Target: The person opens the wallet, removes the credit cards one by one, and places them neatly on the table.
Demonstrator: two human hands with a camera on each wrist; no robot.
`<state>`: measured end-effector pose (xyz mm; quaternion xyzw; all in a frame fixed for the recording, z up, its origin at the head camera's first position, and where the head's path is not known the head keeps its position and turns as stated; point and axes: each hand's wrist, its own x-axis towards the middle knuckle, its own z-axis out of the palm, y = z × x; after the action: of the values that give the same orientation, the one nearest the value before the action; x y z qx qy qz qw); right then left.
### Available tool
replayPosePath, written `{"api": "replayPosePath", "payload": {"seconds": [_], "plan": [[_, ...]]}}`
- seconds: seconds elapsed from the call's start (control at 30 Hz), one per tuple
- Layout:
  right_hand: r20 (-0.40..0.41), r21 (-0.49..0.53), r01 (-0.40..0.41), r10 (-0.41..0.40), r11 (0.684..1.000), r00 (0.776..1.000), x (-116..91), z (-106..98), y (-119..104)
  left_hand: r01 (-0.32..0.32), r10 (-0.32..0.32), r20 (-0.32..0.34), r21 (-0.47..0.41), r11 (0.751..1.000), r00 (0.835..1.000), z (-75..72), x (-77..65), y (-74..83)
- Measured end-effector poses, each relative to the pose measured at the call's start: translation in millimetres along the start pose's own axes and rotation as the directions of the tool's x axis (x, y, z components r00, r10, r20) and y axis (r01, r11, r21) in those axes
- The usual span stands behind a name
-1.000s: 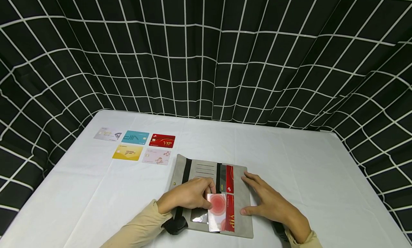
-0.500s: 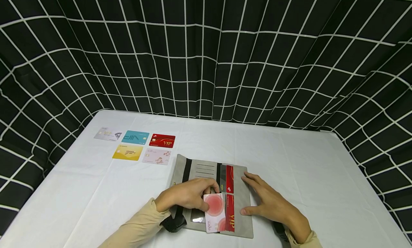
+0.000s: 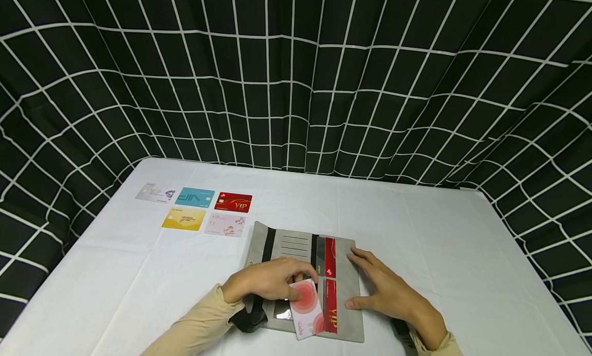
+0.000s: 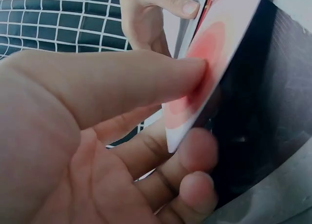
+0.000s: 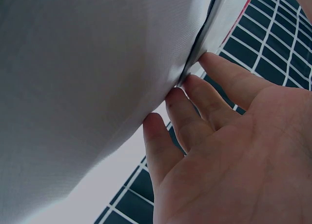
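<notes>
A grey card wallet (image 3: 349, 289) lies spread open on the white table. My left hand (image 3: 270, 279) pinches a pink card (image 3: 305, 315) with red circles between thumb and fingers; the left wrist view shows the thumb on the face of this card (image 4: 214, 48). The card is slightly tilted above the wallet's middle. Two red cards, an upper one (image 3: 330, 256) and a lower one (image 3: 330, 304), sit in the wallet's right-hand pockets. My right hand (image 3: 388, 286) rests on the wallet's right edge with fingers spread; in the right wrist view, its fingertips (image 5: 156, 121) touch near that edge.
Several cards lie at the back left of the table (image 3: 416, 227): silver (image 3: 155, 192), teal (image 3: 194, 197), red (image 3: 233, 202), yellow (image 3: 183, 219) and pale pink (image 3: 225, 225). A black curtain with a white grid (image 3: 296, 78) hangs behind the table.
The pink card has shifted left, away from the lower red card, and turned so its bottom points slightly right. My left fingers have moved with it. The right hand has stayed still.
</notes>
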<state>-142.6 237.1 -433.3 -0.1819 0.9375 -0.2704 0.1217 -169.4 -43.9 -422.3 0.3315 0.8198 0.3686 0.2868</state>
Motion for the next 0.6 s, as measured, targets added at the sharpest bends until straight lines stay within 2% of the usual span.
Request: {"api": "replayPosePath", "payload": {"seconds": [0.33, 0.47, 0.6], "plan": [[-0.004, 0.003, 0.003, -0.003, 1.0, 1.0, -0.1, 0.3, -0.1, -0.021, 0.026, 0.073, -0.076, 0.997, 0.997, -3.1, -2.1, -1.7], [-0.005, 0.003, 0.004, -0.004, 1.0, 1.0, -0.4, 0.2, 0.0, -0.026, 0.034, 0.09, -0.088, 0.996, 0.995, -4.6, -3.2, -2.3], [-0.004, 0.002, 0.003, -0.003, 1.0, 1.0, -0.6, 0.1, 0.3, -0.047, 0.053, 0.1, -0.062, 0.997, 0.994, -6.4, -4.1, -2.7]]}}
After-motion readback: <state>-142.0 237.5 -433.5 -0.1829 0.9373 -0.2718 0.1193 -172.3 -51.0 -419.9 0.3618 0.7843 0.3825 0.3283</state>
